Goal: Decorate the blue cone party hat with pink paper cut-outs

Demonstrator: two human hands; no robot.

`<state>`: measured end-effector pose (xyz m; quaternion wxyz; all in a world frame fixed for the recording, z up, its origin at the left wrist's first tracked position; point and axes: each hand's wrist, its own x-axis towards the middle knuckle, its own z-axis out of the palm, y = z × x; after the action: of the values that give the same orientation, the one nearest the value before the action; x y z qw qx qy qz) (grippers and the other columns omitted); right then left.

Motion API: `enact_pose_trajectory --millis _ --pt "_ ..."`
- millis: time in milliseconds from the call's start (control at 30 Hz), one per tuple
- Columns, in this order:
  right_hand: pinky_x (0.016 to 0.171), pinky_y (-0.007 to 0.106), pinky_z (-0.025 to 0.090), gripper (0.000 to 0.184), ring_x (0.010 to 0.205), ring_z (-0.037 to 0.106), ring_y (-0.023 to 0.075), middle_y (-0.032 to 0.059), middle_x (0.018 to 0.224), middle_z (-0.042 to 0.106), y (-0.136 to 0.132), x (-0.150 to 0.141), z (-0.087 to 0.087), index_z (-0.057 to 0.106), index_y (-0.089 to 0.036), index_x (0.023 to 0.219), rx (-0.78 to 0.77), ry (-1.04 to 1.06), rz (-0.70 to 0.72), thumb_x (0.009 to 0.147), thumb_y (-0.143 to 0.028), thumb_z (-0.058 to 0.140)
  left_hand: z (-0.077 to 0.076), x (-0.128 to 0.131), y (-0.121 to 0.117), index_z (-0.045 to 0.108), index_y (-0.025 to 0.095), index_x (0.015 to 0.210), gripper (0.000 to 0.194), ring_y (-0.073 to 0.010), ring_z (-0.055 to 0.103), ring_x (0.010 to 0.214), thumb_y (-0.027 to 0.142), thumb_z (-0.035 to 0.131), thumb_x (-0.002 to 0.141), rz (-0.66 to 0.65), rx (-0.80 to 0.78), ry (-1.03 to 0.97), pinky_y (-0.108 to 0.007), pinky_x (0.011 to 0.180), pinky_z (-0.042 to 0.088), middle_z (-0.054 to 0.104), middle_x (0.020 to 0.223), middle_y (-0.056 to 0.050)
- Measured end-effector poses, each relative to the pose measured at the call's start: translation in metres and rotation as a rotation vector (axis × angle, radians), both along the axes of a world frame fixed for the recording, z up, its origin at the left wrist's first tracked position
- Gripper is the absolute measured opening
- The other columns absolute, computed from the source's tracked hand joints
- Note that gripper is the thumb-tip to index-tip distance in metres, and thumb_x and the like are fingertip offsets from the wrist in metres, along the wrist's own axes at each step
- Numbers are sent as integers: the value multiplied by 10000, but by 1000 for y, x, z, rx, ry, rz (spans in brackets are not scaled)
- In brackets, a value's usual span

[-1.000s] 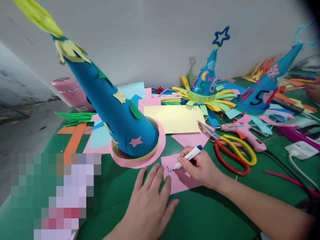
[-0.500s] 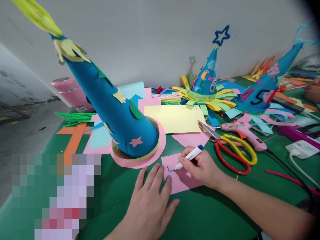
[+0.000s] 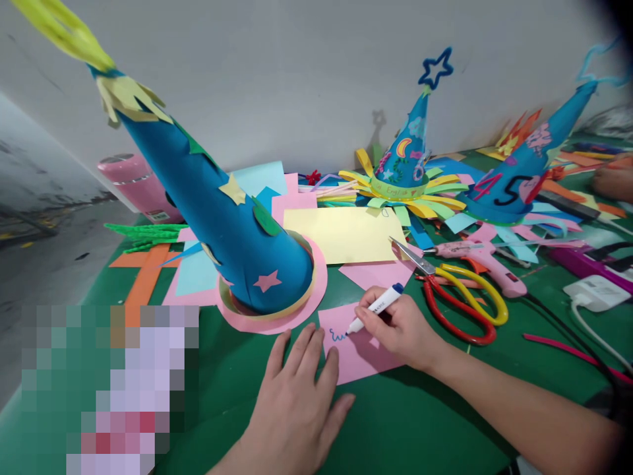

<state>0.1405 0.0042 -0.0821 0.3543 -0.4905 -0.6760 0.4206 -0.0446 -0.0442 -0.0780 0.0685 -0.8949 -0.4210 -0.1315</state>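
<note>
A pink sheet of paper point(image 3: 363, 366) lies on the green table point(image 3: 415, 422) before me, with a short line of blue handwriting near its left edge. My right hand point(image 3: 403, 330) grips a white marker point(image 3: 376, 310) with a blue end, its tip touching the paper at the end of the writing. Flat beside it, my left hand point(image 3: 297, 389) rests with fingers spread, fingertips at the paper's left edge. Just beyond stands a tall blue paper cone hat point(image 3: 247, 231) with stars and a pink brim.
Red-and-yellow scissors point(image 3: 465, 297) lie right of the paper, near a pink glue gun point(image 3: 494, 260). Two decorated cone hats point(image 3: 405, 155) stand farther back among paper strips. A pink cup point(image 3: 143, 188) is at the back left. Another person's hand point(image 3: 613, 179) shows at the right edge.
The marker tip has moved slightly right and the blue writing is a little longer. My left hand has stayed in place. The view has shifted slightly.
</note>
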Motion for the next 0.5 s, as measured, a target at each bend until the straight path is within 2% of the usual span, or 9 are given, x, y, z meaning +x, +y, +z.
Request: enact_pose_trajectory --millis 133,300,500 --pt "424 198 391 169 405 530 89 -11 608 620 0 1 0 473 -195 729 2 -4 3 837 -320 438 -5 -1 -1 596 181 1014 354 -301 478 1072 405 411 813 18 8 -12 -482 901 294 592 1100 -132" --pt "426 188 395 166 415 531 81 -7 616 607 0 1 2 472 -189 725 2 0 26 842 -302 436 -2 0 -1 616 185 983 342 -292 519 1025 406 419 811 2 5 7 -463 864 337 617 1062 -129" --pt "424 198 397 162 432 529 95 9 623 605 1 3 1 449 -190 723 -34 -12 22 841 -299 430 -4 0 -1 607 183 999 359 -295 492 1062 412 399 818 22 21 -12 -482 889 308 598 1098 -136"
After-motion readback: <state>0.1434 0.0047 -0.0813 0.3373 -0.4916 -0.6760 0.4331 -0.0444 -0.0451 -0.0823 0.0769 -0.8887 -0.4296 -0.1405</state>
